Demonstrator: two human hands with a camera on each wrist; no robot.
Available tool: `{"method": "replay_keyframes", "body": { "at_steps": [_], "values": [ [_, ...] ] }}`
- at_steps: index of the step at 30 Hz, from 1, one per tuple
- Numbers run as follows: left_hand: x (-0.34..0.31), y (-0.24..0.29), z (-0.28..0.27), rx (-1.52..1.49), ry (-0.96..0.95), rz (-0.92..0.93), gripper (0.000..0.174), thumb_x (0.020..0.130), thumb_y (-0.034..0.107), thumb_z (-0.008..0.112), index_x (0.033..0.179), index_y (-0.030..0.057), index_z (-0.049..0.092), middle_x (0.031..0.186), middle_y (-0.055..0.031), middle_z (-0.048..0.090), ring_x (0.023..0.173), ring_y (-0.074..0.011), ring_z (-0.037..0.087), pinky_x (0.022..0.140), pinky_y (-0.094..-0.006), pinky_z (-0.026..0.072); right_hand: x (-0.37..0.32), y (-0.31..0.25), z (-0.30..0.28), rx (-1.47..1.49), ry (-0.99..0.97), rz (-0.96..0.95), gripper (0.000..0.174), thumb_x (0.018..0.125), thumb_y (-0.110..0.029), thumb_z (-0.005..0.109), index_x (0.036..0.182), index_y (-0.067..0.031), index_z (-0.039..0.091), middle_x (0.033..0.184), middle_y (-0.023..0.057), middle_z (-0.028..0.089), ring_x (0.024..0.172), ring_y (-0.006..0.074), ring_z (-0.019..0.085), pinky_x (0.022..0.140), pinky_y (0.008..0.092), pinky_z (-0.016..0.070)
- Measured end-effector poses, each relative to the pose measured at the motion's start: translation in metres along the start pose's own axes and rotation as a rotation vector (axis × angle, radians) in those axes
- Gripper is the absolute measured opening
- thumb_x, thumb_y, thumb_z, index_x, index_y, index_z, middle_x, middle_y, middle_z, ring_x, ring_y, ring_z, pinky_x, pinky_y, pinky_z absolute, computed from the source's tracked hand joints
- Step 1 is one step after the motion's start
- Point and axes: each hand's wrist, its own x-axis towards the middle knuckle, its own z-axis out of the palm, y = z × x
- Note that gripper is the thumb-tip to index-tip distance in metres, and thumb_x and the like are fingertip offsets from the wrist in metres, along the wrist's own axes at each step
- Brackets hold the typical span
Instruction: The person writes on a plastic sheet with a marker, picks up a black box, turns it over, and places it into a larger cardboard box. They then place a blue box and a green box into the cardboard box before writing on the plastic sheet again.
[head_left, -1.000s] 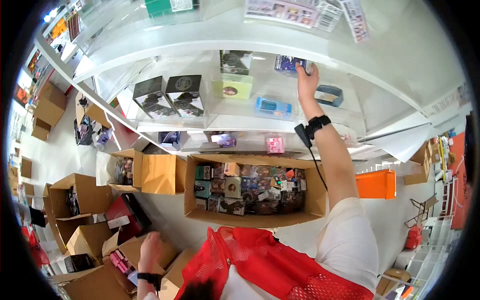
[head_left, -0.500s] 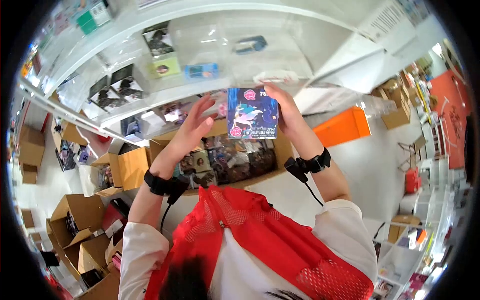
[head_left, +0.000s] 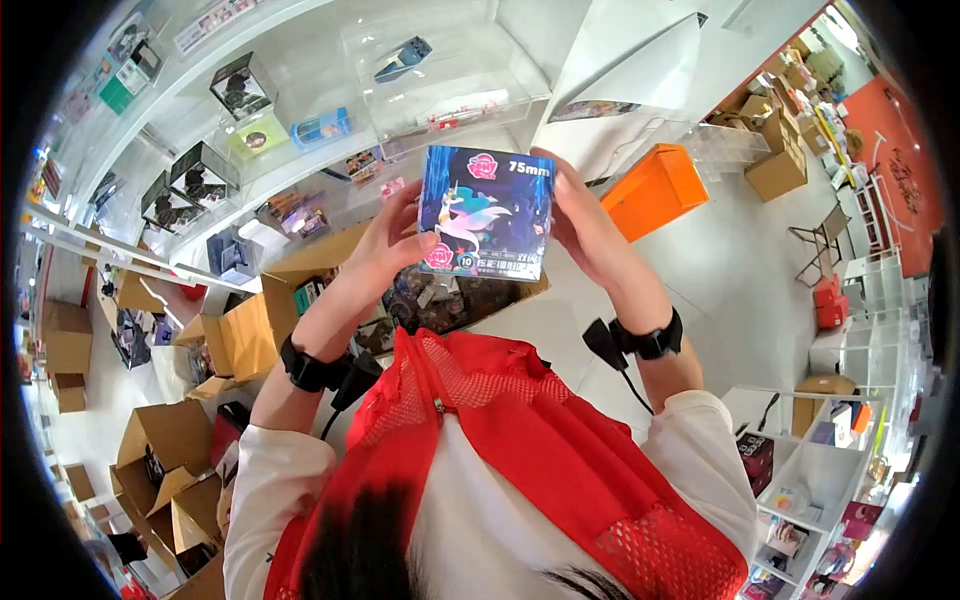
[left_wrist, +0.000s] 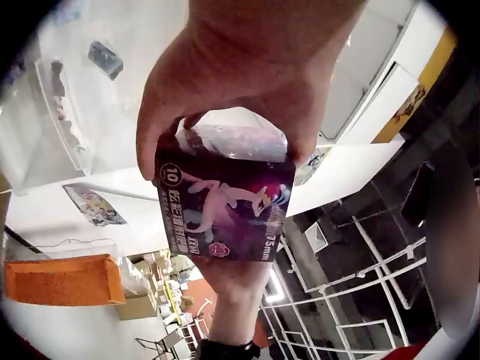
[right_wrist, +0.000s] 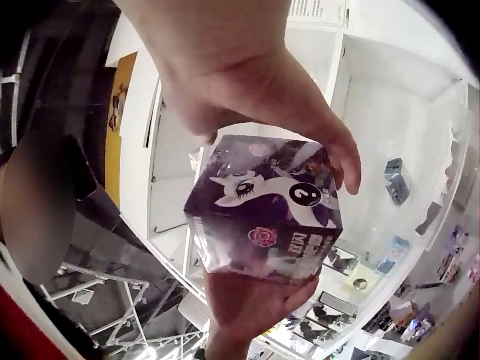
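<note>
Your two hands hold a small boxed figure between them, up in front of the shelf (head_left: 465, 55) and above an open carton (head_left: 325, 248). From the head view you see the box's (head_left: 487, 212) blue front, with a winged pony, the "75mm" mark and a "10" near the bottom. Your left hand (head_left: 385, 245) grips its left side, thumb lying on the lower corner of the front; your right hand (head_left: 580, 220) holds the opposite side, its thumb side near the upper corner.

The right wrist view gives you what the head view hides: another face, with a white pony's head and a black disc. It also shows your right fingers spread across the box, bent round its edges. In the left wrist view, your left fingers span the box likewise, with a gap under the palm that the head view cannot show. Only the wrist views take in the dark ceiling (left_wrist: 341, 259) with its white rails. The head view alone gives you the red vest (head_left: 560, 440) and the carton's dark-looking contents, partly covered by your hands and the box.
</note>
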Motion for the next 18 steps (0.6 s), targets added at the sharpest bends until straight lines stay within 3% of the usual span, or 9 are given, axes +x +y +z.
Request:
{"method": "replay_keyframes", "body": {
  "at_steps": [1,2,6,9,12,18],
  "values": [
    [0.0,-0.001,0.003,0.013,-0.003,0.015,0.085,0.075,0.036,0.066,0.138,0.0,0.021,0.128,-0.0159,0.042,0.119,-0.0239,0.04,0.1,-0.0355,0.0307,-0.008,0.003,-0.002,0.001,-0.002,-0.004,0.079,0.085,-0.056,0.047,0.138,-0.0038,0.021,0.132,0.0131,0.038,0.121,0.02,0.039,0.099,0.0348,0.0325],
    [-0.001,0.002,0.008,0.026,0.005,-0.001,0.086,0.074,0.036,0.066,0.138,0.0001,0.021,0.129,-0.0162,0.041,0.119,-0.0244,0.04,0.1,-0.0351,0.0302,-0.016,0.001,-0.003,0.008,-0.055,-0.031,0.074,0.088,-0.043,0.05,0.139,-0.0014,0.015,0.135,0.0166,0.034,0.122,0.0235,0.038,0.098,0.0352,0.0333],
    [0.0,-0.005,0.011,-0.005,0.02,-0.018,0.086,0.074,0.036,0.064,0.138,-0.0004,0.021,0.13,-0.016,0.041,0.119,-0.023,0.04,0.1,-0.0338,0.0299,-0.022,0.004,-0.007,0.022,-0.091,-0.06,0.073,0.085,-0.027,0.059,0.138,-0.0002,0.016,0.131,0.019,0.038,0.117,0.0241,0.042,0.099,0.0362,0.0332],
    [-0.003,0.001,0.016,0.005,0.047,-0.041,0.085,0.075,0.037,0.063,0.138,-0.0005,0.021,0.129,-0.0151,0.042,0.119,-0.0214,0.04,0.099,-0.0325,0.0298,-0.019,0.0,-0.006,0.019,-0.102,-0.019,0.078,0.083,-0.036,0.059,0.139,-0.0016,0.017,0.13,0.0137,0.039,0.12,0.0212,0.04,0.1,0.0347,0.033],
    [-0.005,-0.002,0.015,-0.012,0.069,-0.043,0.083,0.075,0.038,0.062,0.138,0.0005,0.022,0.129,-0.0145,0.042,0.119,-0.0203,0.04,0.098,-0.0312,0.0302,-0.011,0.004,-0.006,0.08,-0.102,-0.019,0.071,0.085,-0.026,0.06,0.137,-0.0002,0.019,0.128,0.0173,0.041,0.115,0.0228,0.043,0.098,0.0347,0.0341],
    [-0.017,-0.01,-0.005,-0.032,0.141,-0.086,0.084,0.075,0.036,0.064,0.138,0.0002,0.021,0.13,-0.0128,0.042,0.116,-0.0194,0.043,0.097,-0.0308,0.0332,0.006,0.01,0.006,0.088,-0.167,0.042,0.074,0.083,-0.026,0.063,0.137,-0.001,0.02,0.127,0.0173,0.041,0.114,0.0222,0.044,0.097,0.0346,0.0351]
  ]
}}
